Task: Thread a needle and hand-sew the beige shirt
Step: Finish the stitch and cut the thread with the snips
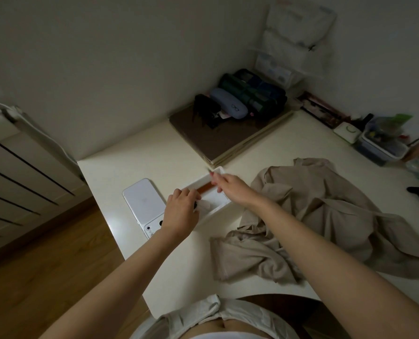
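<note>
Cloth of the beige shirt [325, 216] lies crumpled on the right of the pale surface [179, 155]. It is soft, matte and deeply creased. Its long axis runs from a near-left fold up to what looks like a collar at the far right.

Just left of it sits a long, shallow white box [215, 212], angled the same way. The right hand [230, 189] hovers over the box's far end, thumb and forefinger pinched on a thin item [211, 172] with a reddish tip, too small to identify. The left hand [181, 211] reaches into the near end, fingers curled downward by a clear packet [206, 204]. Whether they hold anything cannot be told.

A glossy white phone [142, 204] lies beside the box, partly under the left wrist. Farther back, a blue glasses case [229, 106] rests on a brown board [210, 143].
</note>
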A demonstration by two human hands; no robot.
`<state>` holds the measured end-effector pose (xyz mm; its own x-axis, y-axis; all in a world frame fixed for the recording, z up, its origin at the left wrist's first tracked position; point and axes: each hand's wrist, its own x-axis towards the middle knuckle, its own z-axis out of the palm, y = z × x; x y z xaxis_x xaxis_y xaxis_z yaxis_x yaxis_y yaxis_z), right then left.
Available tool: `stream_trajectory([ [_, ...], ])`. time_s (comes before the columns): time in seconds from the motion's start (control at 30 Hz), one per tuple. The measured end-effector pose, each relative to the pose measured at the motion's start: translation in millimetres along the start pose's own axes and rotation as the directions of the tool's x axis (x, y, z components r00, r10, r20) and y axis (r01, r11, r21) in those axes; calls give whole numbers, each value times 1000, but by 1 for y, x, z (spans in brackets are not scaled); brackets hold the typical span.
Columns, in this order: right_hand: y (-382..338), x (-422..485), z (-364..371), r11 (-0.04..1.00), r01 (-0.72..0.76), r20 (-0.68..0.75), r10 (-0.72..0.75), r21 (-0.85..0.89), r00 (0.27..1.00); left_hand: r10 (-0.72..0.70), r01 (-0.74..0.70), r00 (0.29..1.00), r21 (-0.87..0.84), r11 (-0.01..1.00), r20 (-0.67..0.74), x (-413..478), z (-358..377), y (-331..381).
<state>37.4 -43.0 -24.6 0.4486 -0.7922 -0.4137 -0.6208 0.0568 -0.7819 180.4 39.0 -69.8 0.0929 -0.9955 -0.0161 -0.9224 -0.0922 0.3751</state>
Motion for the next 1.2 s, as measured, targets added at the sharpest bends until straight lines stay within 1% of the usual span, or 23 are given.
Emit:
stream_trajectory([
  [0.07, 12, -1, 2, 994, -16, 43, 20, -109, 999, -9, 9, 1000, 14, 1000, 23, 0, -1, 1],
  [0.13, 16, 0, 4, 980, 35, 44, -27, -197, 999, -14, 13, 999, 21, 1000, 30, -1, -2, 1],
  [0.2, 19, 2, 6, 941, 94, 36, -87, -325, 996, -14, 12, 999, 30, 999, 44, -1, -2, 2],
  [0.3, 24, 2, 7, 879, 140, 37, -139, -456, 990, -4, 5, 1000, -54, 999, 7, -3, -4, 5],
  [0.33, 26, 0, 8, 864, 152, 10, -168, -479, 986, 9, -11, 1000, -77, 997, -21, -5, -5, 6],
  [0.37, 28, -3, 9, 854, 159, -50, -210, -496, 976, 28, -32, 999, -94, 995, -46, -6, -6, 6],
  [0.43, 34, -13, 13, 873, 174, -236, -306, -455, 922, 80, -85, 995, -105, 991, -52, -9, -9, 6],
  [0.47, 37, -20, 15, 899, 185, -296, -316, -396, 901, 112, -116, 993, -105, 988, -39, -9, -10, 5],
  [0.5, 40, -27, 17, 923, 184, -302, -292, -339, 908, 147, -147, 989, -104, 984, -13, -9, -10, 3],
  [0.57, 48, -37, 24, 952, 132, -206, -193, -277, 959, 207, -200, 976, -94, 975, 65, -10, -11, 2],
  [0.63, 55, -41, 35, 976, 38, -124, -65, -213, 990, 235, -226, 962, -78, 971, 137, -13, -11, 5],
  [0.7, 55, -41, 47, 998, -59, -61, 59, -6, 996, 246, -241, 957, -50, 969, 155, -14, -11, 7],
  [0.77, 50, -42, 56, 970, -134, -2, 137, 202, 991, 253, -253, 955, -25, 967, 154, -15, -9, 6],
  [0.8, 47, -42, 58, 960, -147, 7, 150, 239, 989, 259, -259, 954, -17, 966, 154, -15, -7, 4],
  [0.93, 44, -42, 58, 989, -78, -68, 87, 127, 994, 268, -267, 957, -20, 963, 113, -15, -4, -1],
  [1.0, 42, -42, 51, 993, -51, -113, 64, 111, 991, 277, -276, 958, -27, 961, 79, -15, -6, -2],
  [1.1, 34, -41, 33, 995, 46, -188, -30, 84, 982, 275, -273, 959, -36, 961, 69, -16, -8, -4],
  [1.2, 20, -33, 18, 990, 140, -286, -125, 34, 950, 269, -265, 962, -86, 960, 37, -15, -8, -3],
])
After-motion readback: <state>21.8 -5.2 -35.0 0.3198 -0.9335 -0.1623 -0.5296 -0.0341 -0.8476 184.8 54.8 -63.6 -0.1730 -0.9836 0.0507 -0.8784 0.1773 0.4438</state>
